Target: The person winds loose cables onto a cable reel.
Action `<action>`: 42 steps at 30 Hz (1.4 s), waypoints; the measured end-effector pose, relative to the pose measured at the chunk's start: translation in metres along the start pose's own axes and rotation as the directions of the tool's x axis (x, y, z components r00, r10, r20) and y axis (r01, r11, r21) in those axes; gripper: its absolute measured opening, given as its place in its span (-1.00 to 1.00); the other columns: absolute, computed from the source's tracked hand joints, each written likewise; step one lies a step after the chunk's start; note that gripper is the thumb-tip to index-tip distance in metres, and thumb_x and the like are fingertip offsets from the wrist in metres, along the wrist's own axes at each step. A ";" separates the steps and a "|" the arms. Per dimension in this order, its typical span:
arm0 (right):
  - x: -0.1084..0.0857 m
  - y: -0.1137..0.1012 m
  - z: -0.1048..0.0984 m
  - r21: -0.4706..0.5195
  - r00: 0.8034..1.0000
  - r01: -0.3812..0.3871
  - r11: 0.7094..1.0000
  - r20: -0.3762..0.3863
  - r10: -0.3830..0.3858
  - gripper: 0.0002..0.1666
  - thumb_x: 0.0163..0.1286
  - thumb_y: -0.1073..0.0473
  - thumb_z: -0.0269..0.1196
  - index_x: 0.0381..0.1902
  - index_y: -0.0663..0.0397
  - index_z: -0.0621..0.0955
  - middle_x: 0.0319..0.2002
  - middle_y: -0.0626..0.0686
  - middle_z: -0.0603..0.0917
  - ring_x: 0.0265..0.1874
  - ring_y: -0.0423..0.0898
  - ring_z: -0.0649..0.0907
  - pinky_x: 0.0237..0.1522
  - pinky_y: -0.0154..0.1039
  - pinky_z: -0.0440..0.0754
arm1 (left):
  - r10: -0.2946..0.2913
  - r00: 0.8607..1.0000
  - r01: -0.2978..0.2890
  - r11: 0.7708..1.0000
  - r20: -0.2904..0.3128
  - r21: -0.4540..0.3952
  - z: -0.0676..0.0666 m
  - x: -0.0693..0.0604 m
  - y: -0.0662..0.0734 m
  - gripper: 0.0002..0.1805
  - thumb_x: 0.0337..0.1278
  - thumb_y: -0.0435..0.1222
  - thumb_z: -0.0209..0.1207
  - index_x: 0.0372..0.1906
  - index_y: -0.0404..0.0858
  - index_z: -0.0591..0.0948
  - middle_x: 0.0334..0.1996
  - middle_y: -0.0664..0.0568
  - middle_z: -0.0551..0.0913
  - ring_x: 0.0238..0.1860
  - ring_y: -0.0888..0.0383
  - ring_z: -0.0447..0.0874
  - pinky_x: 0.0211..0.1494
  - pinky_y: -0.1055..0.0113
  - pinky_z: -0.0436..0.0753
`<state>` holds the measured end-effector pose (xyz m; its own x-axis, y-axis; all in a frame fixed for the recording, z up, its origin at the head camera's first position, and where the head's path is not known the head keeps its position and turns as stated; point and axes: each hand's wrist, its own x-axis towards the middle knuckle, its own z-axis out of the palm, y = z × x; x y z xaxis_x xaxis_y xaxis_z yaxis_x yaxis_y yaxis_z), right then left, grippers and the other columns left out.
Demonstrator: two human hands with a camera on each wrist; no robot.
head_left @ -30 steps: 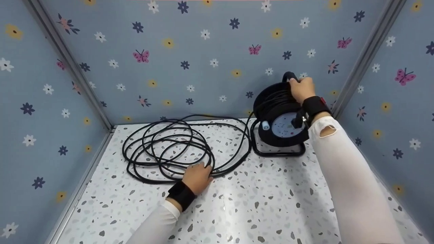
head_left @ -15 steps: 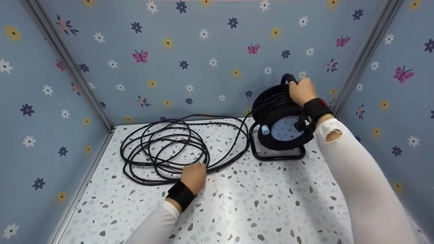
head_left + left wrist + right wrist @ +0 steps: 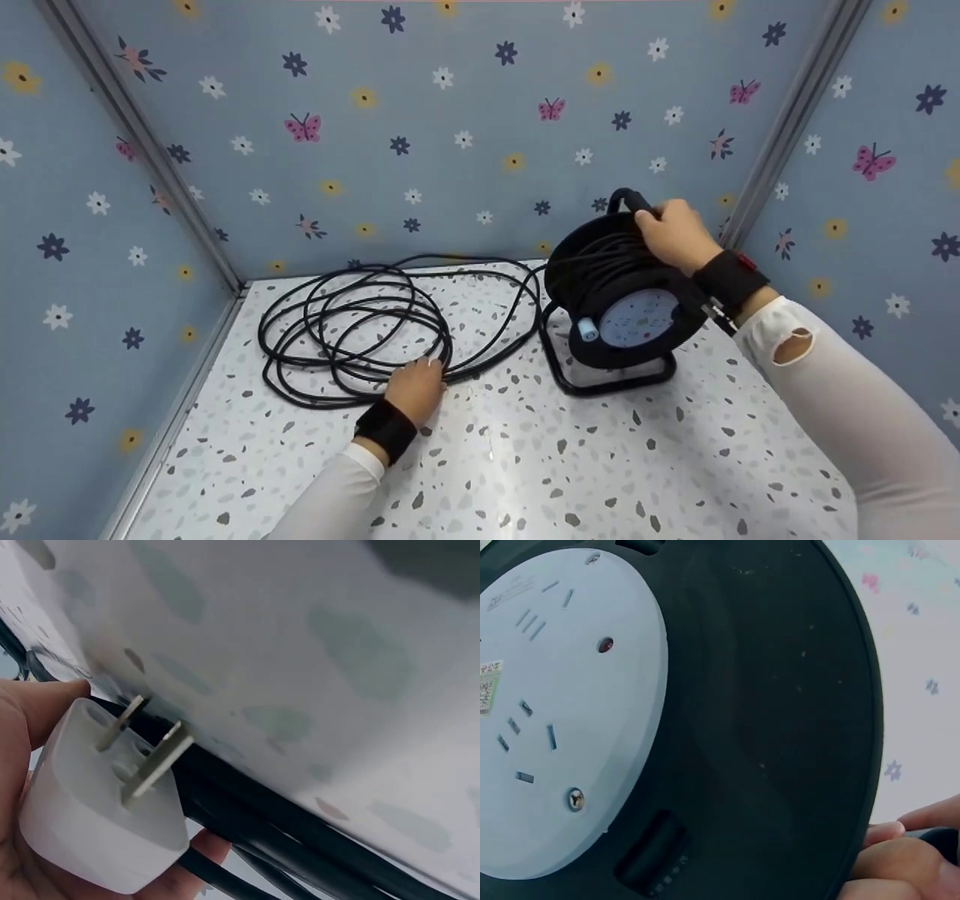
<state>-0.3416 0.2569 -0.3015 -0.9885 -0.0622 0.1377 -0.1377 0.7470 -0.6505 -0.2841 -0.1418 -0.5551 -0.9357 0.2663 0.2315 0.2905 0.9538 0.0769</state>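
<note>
The left grip [image 3: 416, 390] grasps a white plug [image 3: 112, 817], fingers curled about its body, and both metal prongs jut out of the hand. Beside the plug, within that same hand, run several strands of black cord [image 3: 255, 810]; whether the fingers clasp these too, I cannot tell. Most of the cord lies in loose, overlapping loops on the speckled counter [image 3: 495, 465], beyond the left grip and off to its left. More strands stretch rightward from that hand to the cable reel [image 3: 619, 292]. The right grip [image 3: 679, 232] is clenched round the reel's black handle [image 3: 630, 202]. The reel hangs in its tube stand [image 3: 611, 388] just below and left of this grip, with cord wound on its drum. Under the right hand are the pale blue socket face [image 3: 637, 319] and, farther left, a light blue knob [image 3: 587, 328]. Behind both grips rises a flowered blue wall [image 3: 450, 172]; a black wristband [image 3: 731, 281] circles the right wrist.
</note>
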 end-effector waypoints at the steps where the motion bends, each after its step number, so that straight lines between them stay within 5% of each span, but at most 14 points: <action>1: -0.004 0.000 0.000 0.004 1.000 0.015 1.000 0.018 -0.016 -0.53 0.78 0.01 -0.05 -0.21 0.24 0.57 -0.42 0.01 0.44 -0.47 -0.10 0.43 -0.31 -0.18 0.40 | -0.001 1.000 0.001 1.000 0.003 -0.005 0.000 0.000 -0.001 -0.68 0.33 -0.21 0.46 -0.10 -0.40 0.67 -0.22 -0.27 0.74 -0.22 -0.25 0.77 -0.14 -0.14 0.76; 6: -0.018 0.003 -0.005 0.094 0.986 0.047 0.994 0.158 -0.062 -0.57 0.80 0.05 -0.06 -0.10 0.30 0.54 -0.48 -0.07 0.42 -0.56 -0.20 0.38 -0.41 -0.28 0.38 | -0.014 0.999 0.015 0.999 0.030 -0.035 -0.001 -0.002 -0.004 -0.68 0.32 -0.20 0.47 -0.11 -0.38 0.68 -0.23 -0.25 0.75 -0.22 -0.25 0.78 -0.12 -0.16 0.76; 12: -0.017 -0.002 -0.012 0.136 0.963 -0.049 0.990 0.268 0.011 -0.69 0.69 0.13 0.00 -0.08 0.31 0.53 -0.62 -0.11 0.46 -0.74 -0.27 0.40 -0.63 -0.33 0.43 | -0.010 0.998 0.015 0.996 0.057 -0.084 -0.004 -0.005 -0.005 -0.78 0.40 -0.22 0.38 -0.15 -0.34 0.72 -0.22 -0.22 0.73 -0.23 -0.21 0.76 -0.14 -0.14 0.75; 17: -0.011 -0.012 -0.008 -0.029 0.971 -0.010 1.000 0.237 0.017 -0.64 0.70 0.04 0.09 -0.05 0.29 0.55 -0.59 -0.07 0.47 -0.68 -0.19 0.47 -0.54 -0.27 0.50 | 0.021 1.000 -0.020 0.998 0.008 -0.066 -0.006 -0.006 -0.009 -0.91 0.35 -0.36 0.37 -0.19 -0.33 0.76 -0.14 -0.25 0.73 -0.16 -0.22 0.73 -0.15 -0.14 0.76; 22: -0.006 -0.017 -0.001 -0.209 0.986 0.078 0.975 0.162 -0.044 -0.60 0.70 0.04 0.16 0.10 0.33 0.62 -0.37 0.08 0.53 -0.49 -0.05 0.50 -0.30 -0.16 0.46 | 0.014 1.000 -0.012 0.995 0.015 -0.097 -0.012 -0.005 -0.015 -0.91 0.36 -0.39 0.33 -0.15 -0.34 0.76 -0.14 -0.22 0.72 -0.15 -0.19 0.72 -0.10 -0.10 0.77; 28: 0.001 -0.012 -0.006 -0.194 0.977 0.152 0.969 0.175 -0.118 -0.59 0.66 0.10 0.22 0.22 0.33 0.66 -0.29 0.13 0.64 -0.50 -0.10 0.56 -0.36 -0.23 0.51 | -0.016 0.995 0.041 0.964 0.096 -0.264 -0.022 -0.005 -0.028 -0.90 0.50 -0.39 0.16 -0.13 -0.35 0.64 -0.25 -0.18 0.68 -0.20 -0.17 0.72 -0.04 -0.11 0.74; 34: 0.006 -0.006 -0.012 -0.165 0.973 0.165 0.972 0.188 -0.134 -0.60 0.71 -0.05 0.20 0.06 0.19 0.71 -0.48 -0.03 0.58 -0.61 -0.18 0.53 -0.48 -0.27 0.49 | -0.041 0.997 0.064 0.914 0.065 -0.401 -0.024 -0.009 -0.042 -0.57 0.70 -0.16 0.04 -0.49 -0.09 0.50 -0.37 -0.03 0.69 -0.22 -0.07 0.75 0.01 -0.08 0.69; 42: 0.007 -0.004 -0.011 -0.183 0.978 0.156 0.971 0.169 -0.125 -0.58 0.73 -0.08 0.16 -0.03 0.17 0.68 -0.50 -0.03 0.53 -0.62 -0.16 0.49 -0.51 -0.24 0.46 | -0.019 0.992 0.075 0.886 0.126 -0.457 -0.028 -0.017 -0.053 -0.36 0.66 -0.01 0.15 -0.74 -0.01 0.38 -0.74 0.20 0.31 -0.61 0.21 0.32 -0.38 0.28 0.38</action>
<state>-0.3468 0.2606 -0.2893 -0.9597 -0.2661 0.0903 -0.2764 0.8365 -0.4731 -0.2783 -0.2008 -0.5361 -0.9587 0.2640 0.1062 0.2793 0.8015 0.5287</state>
